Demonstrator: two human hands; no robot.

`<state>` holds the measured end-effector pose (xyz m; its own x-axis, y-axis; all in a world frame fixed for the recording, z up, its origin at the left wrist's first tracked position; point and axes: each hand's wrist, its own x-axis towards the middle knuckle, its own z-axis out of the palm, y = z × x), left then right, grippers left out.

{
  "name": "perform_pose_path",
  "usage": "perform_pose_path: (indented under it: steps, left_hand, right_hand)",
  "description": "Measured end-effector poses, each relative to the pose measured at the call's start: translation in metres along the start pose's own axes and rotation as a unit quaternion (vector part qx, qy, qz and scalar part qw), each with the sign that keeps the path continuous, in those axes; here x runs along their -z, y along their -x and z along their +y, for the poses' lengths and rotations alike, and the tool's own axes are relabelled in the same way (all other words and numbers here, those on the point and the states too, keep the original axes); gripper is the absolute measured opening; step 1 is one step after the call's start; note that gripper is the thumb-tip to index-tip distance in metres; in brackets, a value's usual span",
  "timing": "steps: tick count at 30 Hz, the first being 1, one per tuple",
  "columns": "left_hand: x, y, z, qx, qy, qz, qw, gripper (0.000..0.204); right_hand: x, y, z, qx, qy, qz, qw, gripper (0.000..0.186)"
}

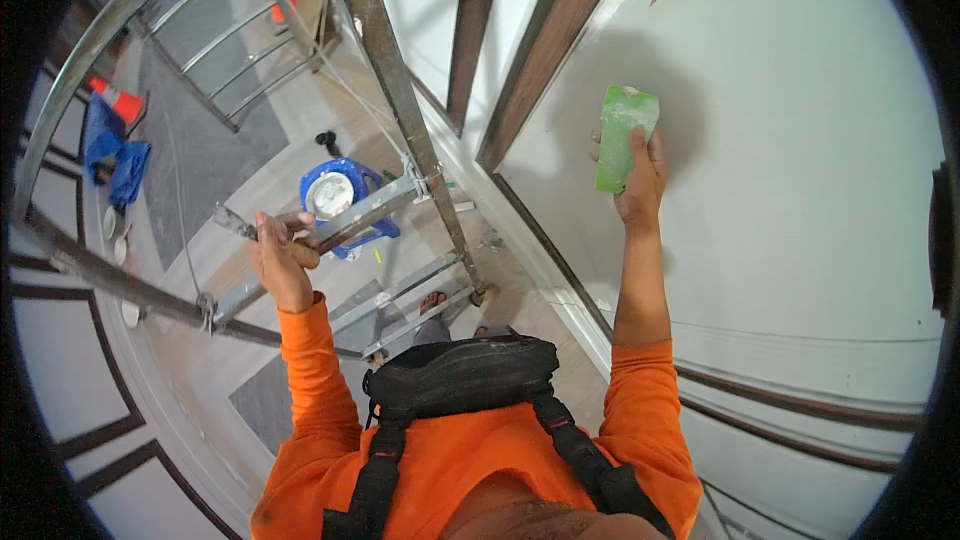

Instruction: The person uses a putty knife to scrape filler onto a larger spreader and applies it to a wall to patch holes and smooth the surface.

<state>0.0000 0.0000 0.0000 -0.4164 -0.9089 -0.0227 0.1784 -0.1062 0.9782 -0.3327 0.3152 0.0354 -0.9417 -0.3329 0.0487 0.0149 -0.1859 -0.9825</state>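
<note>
Preferably, glide the green block (616, 145), gripped by the fingers (657, 148) of the right hand (643, 183), evenly along the white wall (800, 200), with the left hand (281, 262) holding the scraper (236, 221) clear.

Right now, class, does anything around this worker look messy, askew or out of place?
Yes, mostly mess: the green block in the right hand is smeared with white, so its surface looks dirty, and a blue cloth lies crumpled near the orange cone rather than folded.
</note>
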Motion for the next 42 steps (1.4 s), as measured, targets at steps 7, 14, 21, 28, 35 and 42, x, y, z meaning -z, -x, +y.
perform_pose_path:
  steps: [7,14,21,28,35,42]
  left_hand:
    - [-0.003,-0.044,0.002,-0.039,-0.044,-0.07,0.996,0.051]
    - [0.002,-0.05,-0.009,0.01,-0.021,-0.073,0.997,0.047]
    - [0.002,-0.051,-0.005,0.025,0.017,-0.081,0.996,0.044]
    - [0.001,-0.052,-0.007,0.01,0.032,-0.1,0.994,0.042]
    - [0.0,-0.052,-0.005,-0.015,0.018,-0.102,0.994,0.041]
    - [-0.002,-0.051,-0.005,-0.011,0.006,-0.099,0.995,0.041]
  right_hand:
    - [-0.02,-0.02,-0.02,0.017,0.037,0.059,0.997,0.05]
    - [-0.052,-0.047,-0.03,0.249,0.42,0.092,0.868,0.048]
    - [-0.054,-0.075,-0.02,0.413,0.694,0.062,0.587,0.047]
    - [-0.039,-0.091,-0.02,0.442,0.795,0.021,0.415,0.048]
    - [-0.037,-0.103,-0.023,0.466,0.812,-0.004,0.351,0.048]
    - [-0.036,-0.105,-0.018,0.459,0.82,0.015,0.342,0.043]
